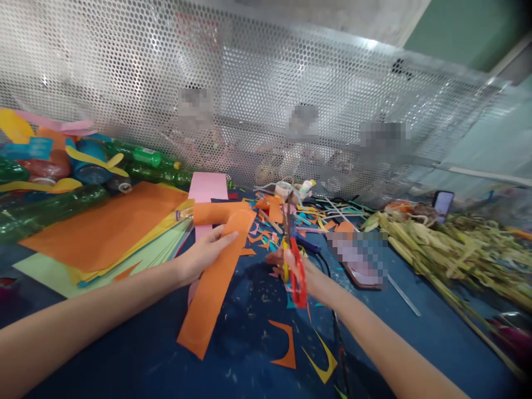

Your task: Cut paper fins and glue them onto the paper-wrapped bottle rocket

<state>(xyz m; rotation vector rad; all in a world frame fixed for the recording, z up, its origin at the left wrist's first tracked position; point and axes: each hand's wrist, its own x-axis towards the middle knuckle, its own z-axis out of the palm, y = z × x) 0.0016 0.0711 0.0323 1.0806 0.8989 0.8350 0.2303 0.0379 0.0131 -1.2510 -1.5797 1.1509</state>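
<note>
My left hand (203,256) pinches a long strip of orange paper (216,299), its far end rounded and its near end square. In my right hand (312,281) are scissors (298,274) with red and yellow on the handles, blades pointing away from me; the fingers are partly hidden behind the handle. The scissors are apart from the strip. Just beyond the left hand lies a small clear bottle wrapped in orange paper (214,213), across a pink paper piece (208,185). Cut orange scraps (286,343) and a yellow scrap (325,363) lie near me.
At left are stacked coloured sheets (112,221) and several plastic bottles (141,158). Paper clippings, a glue gun (307,242) with a black cable (336,327), and a phone (359,260) lie centre-right. Dried husks (449,260) spread at right. People sit behind a perforated metal screen (249,72).
</note>
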